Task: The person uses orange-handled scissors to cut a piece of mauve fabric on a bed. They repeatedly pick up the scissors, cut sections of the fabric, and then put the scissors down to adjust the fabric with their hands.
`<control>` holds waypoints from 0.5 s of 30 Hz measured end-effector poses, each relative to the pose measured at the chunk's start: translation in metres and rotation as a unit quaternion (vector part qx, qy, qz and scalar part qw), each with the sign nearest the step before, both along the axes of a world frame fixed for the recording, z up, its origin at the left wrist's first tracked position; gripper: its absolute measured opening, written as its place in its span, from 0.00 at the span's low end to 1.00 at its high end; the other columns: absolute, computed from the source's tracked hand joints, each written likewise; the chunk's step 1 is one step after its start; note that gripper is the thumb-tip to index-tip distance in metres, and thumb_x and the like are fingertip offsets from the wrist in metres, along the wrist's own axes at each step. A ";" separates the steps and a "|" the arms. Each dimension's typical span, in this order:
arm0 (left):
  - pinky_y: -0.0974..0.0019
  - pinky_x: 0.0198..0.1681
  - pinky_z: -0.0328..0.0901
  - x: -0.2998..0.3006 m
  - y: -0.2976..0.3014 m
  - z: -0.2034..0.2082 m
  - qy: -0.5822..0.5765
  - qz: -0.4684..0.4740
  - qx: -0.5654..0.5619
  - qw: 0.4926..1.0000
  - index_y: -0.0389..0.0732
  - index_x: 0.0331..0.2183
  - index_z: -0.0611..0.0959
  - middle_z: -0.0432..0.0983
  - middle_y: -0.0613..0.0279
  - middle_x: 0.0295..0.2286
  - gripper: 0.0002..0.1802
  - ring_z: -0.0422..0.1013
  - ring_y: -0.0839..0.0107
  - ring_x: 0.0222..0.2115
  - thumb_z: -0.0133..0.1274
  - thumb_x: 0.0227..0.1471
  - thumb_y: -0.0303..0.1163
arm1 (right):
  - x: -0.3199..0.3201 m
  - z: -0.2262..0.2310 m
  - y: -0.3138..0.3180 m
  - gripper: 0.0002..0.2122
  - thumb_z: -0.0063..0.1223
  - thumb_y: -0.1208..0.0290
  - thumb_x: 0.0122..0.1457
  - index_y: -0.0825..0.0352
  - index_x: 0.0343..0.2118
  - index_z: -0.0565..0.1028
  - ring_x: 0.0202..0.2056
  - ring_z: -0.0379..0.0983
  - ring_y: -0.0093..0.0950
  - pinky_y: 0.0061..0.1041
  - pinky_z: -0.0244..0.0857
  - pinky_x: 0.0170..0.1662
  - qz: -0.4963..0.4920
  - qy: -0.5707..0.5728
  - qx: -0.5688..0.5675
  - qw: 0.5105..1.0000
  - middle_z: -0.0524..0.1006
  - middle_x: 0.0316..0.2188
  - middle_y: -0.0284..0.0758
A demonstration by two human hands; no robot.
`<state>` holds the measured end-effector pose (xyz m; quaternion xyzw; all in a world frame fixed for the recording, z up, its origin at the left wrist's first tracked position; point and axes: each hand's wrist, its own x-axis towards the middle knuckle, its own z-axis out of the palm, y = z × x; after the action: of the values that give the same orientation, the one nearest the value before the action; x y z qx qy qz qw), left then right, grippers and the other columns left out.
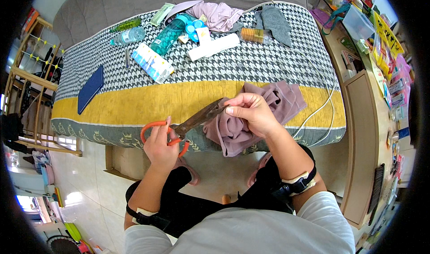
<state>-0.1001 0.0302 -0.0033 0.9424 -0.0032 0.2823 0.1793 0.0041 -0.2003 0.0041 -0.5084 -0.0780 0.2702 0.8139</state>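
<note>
A pair of scissors with orange handles and dark, rusty-looking blades is held in front of me, above the near edge of the bed. My left hand is closed on the handles, with the orange loops showing around its fingers. At the other end, my right hand pinches the blade tips between thumb and fingers. Under and behind that hand lies a crumpled mauve cloth, part of it hanging over the bed's edge. The blades look closed or nearly closed, and the cloth lies just beside them.
On the bed are a blue notebook, a tissue pack, a white roll, a teal bottle, a clear bottle and a grey cloth. A white cable runs down the right. A cluttered cabinet stands there too.
</note>
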 end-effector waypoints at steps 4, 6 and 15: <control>0.68 0.24 0.65 0.001 -0.001 -0.007 0.000 0.010 -0.008 1.000 0.37 0.38 0.77 0.71 0.60 0.25 0.24 0.70 0.65 0.24 0.52 0.32 0.17 | -0.005 -0.003 0.007 0.06 0.56 0.78 0.49 0.69 0.31 0.74 0.29 0.69 0.14 0.12 0.63 0.34 -0.055 -0.041 0.010 0.998 0.75 0.27 0.29; 0.69 0.24 0.65 0.002 -0.005 -0.005 0.015 0.013 -0.023 1.000 0.38 0.39 0.76 0.71 0.60 0.26 0.24 0.70 0.65 0.24 0.52 0.32 0.17 | -0.007 -0.002 0.011 0.06 0.55 0.78 0.50 0.69 0.31 0.73 0.29 0.68 0.13 0.11 0.62 0.34 -0.085 -0.061 0.036 0.994 0.74 0.27 0.28; 0.70 0.19 0.61 0.002 -0.014 -0.015 0.057 0.018 -0.076 0.995 0.40 0.39 0.76 0.71 0.61 0.26 0.24 0.66 0.71 0.16 0.53 0.32 0.19 | -0.007 -0.004 0.010 0.04 0.53 0.78 0.51 0.69 0.30 0.73 0.28 0.67 0.13 0.11 0.61 0.31 -0.099 -0.034 0.057 0.993 0.74 0.26 0.28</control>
<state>-0.0979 0.0167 -0.0181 0.9406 0.0449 0.2308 0.2449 -0.0025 -0.1900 0.0004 -0.4757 -0.0705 0.1662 0.8609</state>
